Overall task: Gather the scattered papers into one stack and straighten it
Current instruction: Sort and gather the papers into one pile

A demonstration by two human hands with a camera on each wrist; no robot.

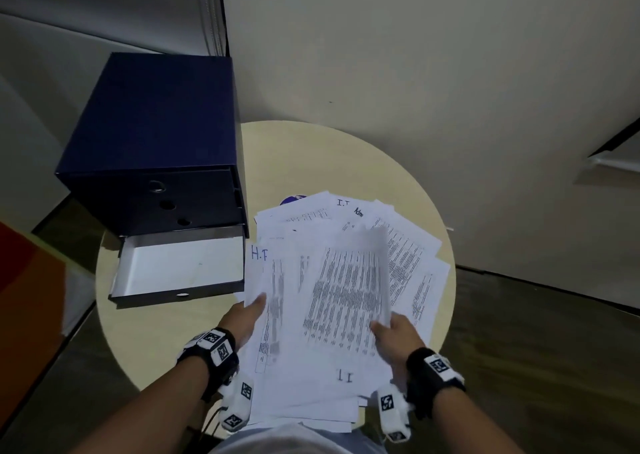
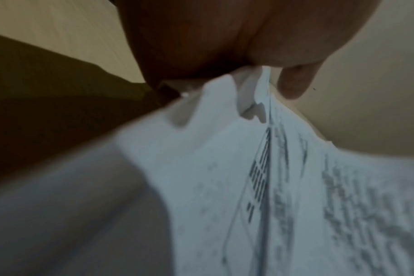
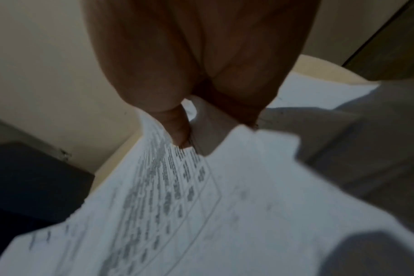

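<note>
Overall, one round counter (image 1: 408, 190) carries everything. On its left stands one dark blue drawer box (image 1: 152, 142), with three closed drawers above and one bottom drawer (image 1: 180, 266) pulled out, white inside. Beside the box, the papers (image 1: 346, 280) lie fanned across the counter's middle and near edge, overlapping at odd angles; too many sheets overlap for a sure count, though well over ten edges show. Such sheets are light, limp and slick against each other, so I judge they will slide and sag unless taken by opposite side edges and squeezed inward together. Two hands are at work: the left hand (image 1: 247, 315) pinches the pile's left edge, thumb on top, and the right hand (image 1: 398, 336) grips a lifted, curling bundle at the right edge.
</note>
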